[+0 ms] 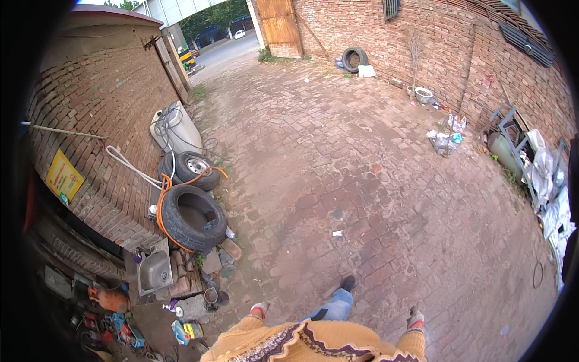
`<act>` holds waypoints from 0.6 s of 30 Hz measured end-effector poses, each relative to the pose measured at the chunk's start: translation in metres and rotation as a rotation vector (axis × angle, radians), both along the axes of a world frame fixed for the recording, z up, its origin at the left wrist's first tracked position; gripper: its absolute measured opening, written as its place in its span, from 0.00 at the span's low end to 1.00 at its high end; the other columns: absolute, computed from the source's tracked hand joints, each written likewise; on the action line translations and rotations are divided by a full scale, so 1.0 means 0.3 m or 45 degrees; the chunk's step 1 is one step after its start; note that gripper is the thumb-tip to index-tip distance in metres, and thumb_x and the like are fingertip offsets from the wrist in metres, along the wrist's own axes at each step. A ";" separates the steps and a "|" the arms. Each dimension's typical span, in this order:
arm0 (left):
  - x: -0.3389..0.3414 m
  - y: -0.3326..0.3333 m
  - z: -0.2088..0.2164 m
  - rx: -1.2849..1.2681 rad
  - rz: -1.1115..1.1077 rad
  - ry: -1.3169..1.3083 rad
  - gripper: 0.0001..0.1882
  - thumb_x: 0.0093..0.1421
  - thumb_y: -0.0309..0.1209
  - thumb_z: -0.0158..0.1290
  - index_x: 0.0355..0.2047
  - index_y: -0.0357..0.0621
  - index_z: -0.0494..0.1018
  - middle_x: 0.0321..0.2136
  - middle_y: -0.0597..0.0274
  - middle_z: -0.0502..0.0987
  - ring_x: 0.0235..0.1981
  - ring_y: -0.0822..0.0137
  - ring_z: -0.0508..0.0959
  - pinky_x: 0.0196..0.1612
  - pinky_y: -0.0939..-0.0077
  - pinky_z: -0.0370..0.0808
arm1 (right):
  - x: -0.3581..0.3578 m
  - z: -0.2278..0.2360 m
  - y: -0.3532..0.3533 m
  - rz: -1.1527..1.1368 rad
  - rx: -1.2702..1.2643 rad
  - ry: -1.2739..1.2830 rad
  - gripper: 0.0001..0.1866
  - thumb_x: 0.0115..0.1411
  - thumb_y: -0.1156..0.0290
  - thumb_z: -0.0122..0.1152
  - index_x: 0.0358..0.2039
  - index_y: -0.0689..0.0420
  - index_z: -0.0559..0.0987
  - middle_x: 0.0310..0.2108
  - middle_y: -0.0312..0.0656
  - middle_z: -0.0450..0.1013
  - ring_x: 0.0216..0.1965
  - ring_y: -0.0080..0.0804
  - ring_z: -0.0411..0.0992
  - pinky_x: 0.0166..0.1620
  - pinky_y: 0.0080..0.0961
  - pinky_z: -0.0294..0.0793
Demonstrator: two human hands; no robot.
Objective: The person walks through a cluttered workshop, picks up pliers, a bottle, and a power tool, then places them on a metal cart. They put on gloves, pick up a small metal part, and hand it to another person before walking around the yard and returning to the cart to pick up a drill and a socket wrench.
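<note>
My left hand (260, 309) hangs at my side at the lower edge, with a red and white band at the wrist. On the other side my right hand (415, 318) hangs over the brick paving, with a similar band at its wrist. Both look gloved, and their fingers are too small and foreshortened to read. I see no thing in either hand. My blue-jeaned leg and dark shoe (347, 283) reach forward between them. Left of my left hand stand a small cup-like container (211, 295) and a yellow jug (193, 330).
Along the left wall are a large tyre (193, 218) with an orange hose (161, 208), a wheel (201, 171), a grey-white tank (175, 130) and a metal sink (155, 272). A metal frame (517, 145) and white sheeting (558, 217) line the right. Another tyre (354, 60) leans at the far wall.
</note>
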State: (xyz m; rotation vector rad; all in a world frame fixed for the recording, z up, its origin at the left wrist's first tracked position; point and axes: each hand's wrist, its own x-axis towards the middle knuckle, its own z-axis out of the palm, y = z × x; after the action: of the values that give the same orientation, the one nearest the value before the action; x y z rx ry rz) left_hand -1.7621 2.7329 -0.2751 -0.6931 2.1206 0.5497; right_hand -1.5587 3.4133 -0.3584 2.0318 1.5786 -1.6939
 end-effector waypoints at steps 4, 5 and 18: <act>-0.418 0.276 -0.046 -0.004 -0.324 0.092 0.31 0.64 0.53 0.43 0.54 0.42 0.75 0.55 0.45 0.73 0.59 0.48 0.72 0.59 0.57 0.69 | -0.026 0.053 0.130 0.044 -0.333 -0.224 0.18 0.61 0.55 0.53 0.41 0.57 0.77 0.35 0.48 0.74 0.32 0.49 0.70 0.37 0.56 0.71; -0.527 0.374 -0.048 0.027 -0.440 0.052 0.31 0.64 0.53 0.43 0.54 0.42 0.75 0.55 0.45 0.73 0.59 0.48 0.72 0.60 0.57 0.68 | 0.041 0.074 0.174 -0.007 -0.390 -0.342 0.17 0.61 0.56 0.53 0.40 0.56 0.76 0.34 0.49 0.74 0.30 0.50 0.70 0.37 0.57 0.71; -1.703 1.973 0.037 0.288 -0.423 0.269 0.24 0.64 0.47 0.47 0.53 0.47 0.76 0.48 0.45 0.79 0.51 0.49 0.77 0.52 0.63 0.73 | -0.320 -0.191 0.974 1.249 0.250 -0.542 0.24 0.50 0.60 0.67 0.47 0.57 0.78 0.42 0.43 0.75 0.38 0.44 0.72 0.46 0.42 0.72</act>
State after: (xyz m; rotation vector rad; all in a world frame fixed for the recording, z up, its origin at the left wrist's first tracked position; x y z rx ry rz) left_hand -2.2731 3.3248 -0.2639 -0.1549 2.2602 0.6859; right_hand -1.6547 3.7055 -0.4156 1.1517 2.0743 -0.7203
